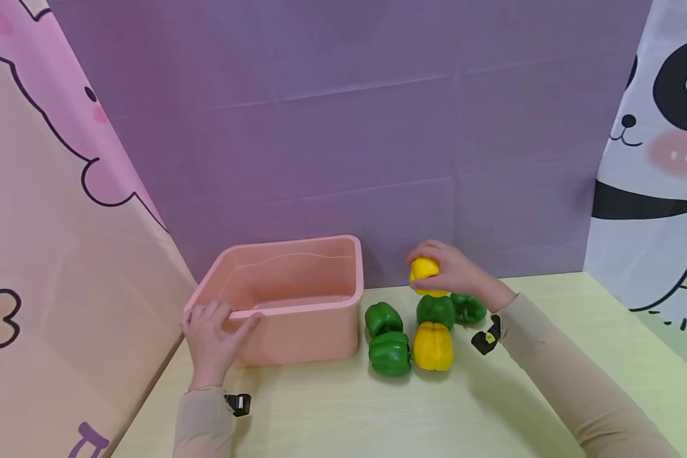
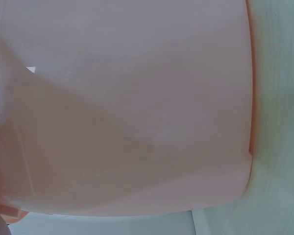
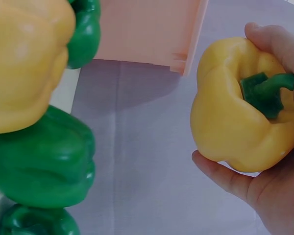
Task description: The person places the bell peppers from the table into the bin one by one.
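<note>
The right hand [image 1: 455,273] curls its fingers round a glossy yellow bell pepper [image 1: 424,272] lifted above the pepper cluster, the left hand [image 1: 212,337] grips the pink plastic tub's [image 1: 298,308] near-left rim, and that smooth skin could slip free.

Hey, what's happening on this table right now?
A person's right hand holds a yellow pepper lifted above a cluster of peppers on the table: four green and one more yellow. Their left hand grips the near rim of an empty pink tub standing to the left of the peppers.
</note>
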The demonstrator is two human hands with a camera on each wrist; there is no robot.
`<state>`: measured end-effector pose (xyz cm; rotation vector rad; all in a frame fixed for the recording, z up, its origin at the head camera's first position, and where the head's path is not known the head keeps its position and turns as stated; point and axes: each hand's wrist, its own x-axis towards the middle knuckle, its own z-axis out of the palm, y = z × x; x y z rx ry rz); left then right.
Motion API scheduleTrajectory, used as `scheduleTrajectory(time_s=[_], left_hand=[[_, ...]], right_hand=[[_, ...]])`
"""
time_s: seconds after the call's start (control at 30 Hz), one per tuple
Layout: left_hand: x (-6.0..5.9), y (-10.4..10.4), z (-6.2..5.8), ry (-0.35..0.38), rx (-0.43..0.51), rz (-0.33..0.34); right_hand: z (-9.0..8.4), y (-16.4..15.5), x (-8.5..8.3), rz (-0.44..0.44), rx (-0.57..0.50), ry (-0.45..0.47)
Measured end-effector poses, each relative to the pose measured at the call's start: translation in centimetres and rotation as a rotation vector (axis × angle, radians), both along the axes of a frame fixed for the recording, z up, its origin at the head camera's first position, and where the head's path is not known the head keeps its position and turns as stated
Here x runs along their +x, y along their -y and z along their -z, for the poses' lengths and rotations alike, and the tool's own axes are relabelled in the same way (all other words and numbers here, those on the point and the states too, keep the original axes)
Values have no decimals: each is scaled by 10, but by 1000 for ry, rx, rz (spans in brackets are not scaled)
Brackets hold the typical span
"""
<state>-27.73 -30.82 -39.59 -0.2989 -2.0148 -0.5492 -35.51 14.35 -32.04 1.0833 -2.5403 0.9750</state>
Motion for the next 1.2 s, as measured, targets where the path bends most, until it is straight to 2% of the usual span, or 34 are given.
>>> scheduleTrajectory(time_s=[0.63, 1.2], left_hand=[[4, 0, -1, -18, -13, -12], [7, 1, 0, -10, -9, -25]], right_hand=[[-23, 22, -9, -32, 31, -68], [-52, 48, -15, -55, 48, -39]])
